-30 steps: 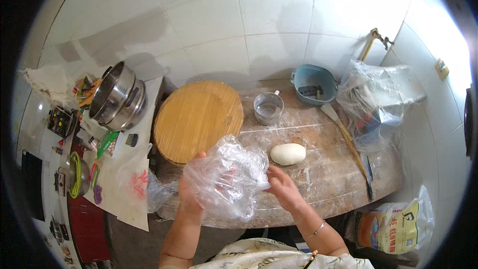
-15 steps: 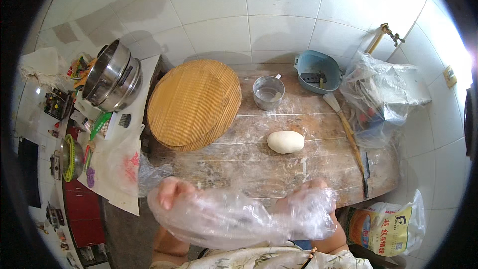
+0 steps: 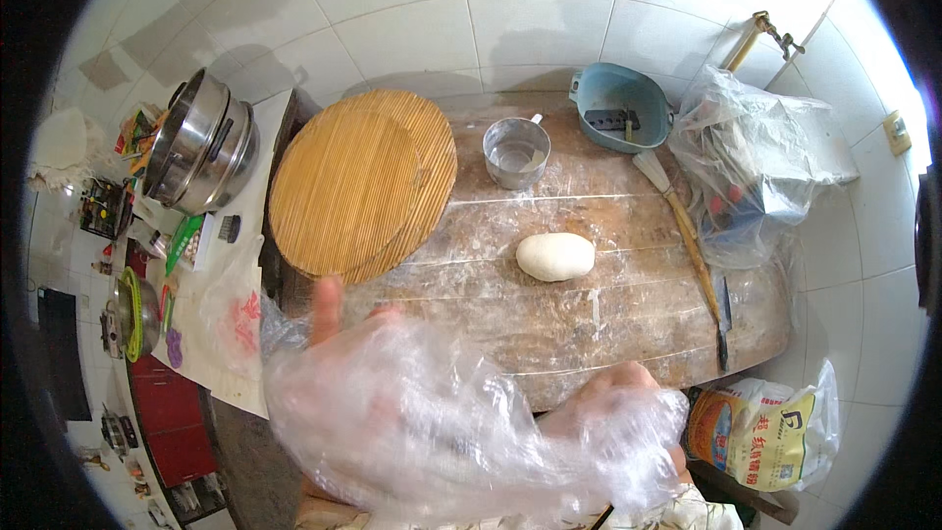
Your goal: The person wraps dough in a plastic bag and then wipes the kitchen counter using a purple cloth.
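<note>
Presently the right hand (image 3: 610, 391) grasps a clear plastic bag (image 3: 442, 422); of the left hand (image 3: 368, 358) I cannot tell the grip. Beside the counter (image 3: 442, 302), a sack (image 3: 783, 437) bears red lettering (image 3: 763, 424).

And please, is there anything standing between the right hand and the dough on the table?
Nothing visible stands on the table between the right hand and the dough. Only the clear plastic bag is at the hand itself, partly covering it.
</note>
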A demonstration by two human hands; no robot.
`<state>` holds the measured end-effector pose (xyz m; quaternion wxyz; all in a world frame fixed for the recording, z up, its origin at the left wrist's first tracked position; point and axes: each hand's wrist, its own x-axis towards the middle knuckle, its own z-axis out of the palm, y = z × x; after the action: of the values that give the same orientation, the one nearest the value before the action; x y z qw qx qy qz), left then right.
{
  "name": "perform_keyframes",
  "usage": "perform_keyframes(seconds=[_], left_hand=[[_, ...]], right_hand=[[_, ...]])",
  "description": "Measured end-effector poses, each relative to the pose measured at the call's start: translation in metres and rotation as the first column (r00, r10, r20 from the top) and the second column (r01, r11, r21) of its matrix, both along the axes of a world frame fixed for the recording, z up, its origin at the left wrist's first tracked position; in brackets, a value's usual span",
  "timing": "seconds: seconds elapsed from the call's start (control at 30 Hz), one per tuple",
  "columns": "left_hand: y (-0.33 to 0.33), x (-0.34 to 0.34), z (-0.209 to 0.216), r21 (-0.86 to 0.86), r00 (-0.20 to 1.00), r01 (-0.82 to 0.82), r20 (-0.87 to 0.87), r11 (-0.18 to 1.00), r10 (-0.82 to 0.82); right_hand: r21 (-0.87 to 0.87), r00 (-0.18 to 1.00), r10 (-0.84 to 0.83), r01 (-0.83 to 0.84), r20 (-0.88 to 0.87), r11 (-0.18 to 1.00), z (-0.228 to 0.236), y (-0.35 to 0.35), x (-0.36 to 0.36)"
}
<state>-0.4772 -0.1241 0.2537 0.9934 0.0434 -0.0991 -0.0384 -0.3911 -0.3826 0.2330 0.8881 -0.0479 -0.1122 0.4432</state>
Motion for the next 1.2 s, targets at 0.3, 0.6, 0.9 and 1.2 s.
perform_keyframes(seconds=[0.3,0.6,0.9,1.2], left_hand=[[-0.039,0.020,-0.055,-0.006,0.915,0.041,-0.402,0.999,-0.040],[-0.034,0.032,-0.062,0.209,0.858,-0.129,-0.466,0.969,0.215],[-0.010,0.029,-0.107,0.414,0.827,-0.136,-0.452,0.900,0.333],[-0.042,0.023,-0.130,0.418,0.751,0.071,-0.620,0.905,0.228]], right_hand=[[-0.203,0.989,-0.028,-0.002,-0.144,0.979,-0.097,0.016,0.040],[-0.230,0.895,-0.058,-0.050,-0.442,0.972,-0.124,0.020,0.045],[-0.476,0.898,0.432,-0.344,0.085,0.809,-0.141,0.004,0.056],[-0.689,0.948,0.309,-0.177,0.071,0.703,-0.151,0.035,0.051]])
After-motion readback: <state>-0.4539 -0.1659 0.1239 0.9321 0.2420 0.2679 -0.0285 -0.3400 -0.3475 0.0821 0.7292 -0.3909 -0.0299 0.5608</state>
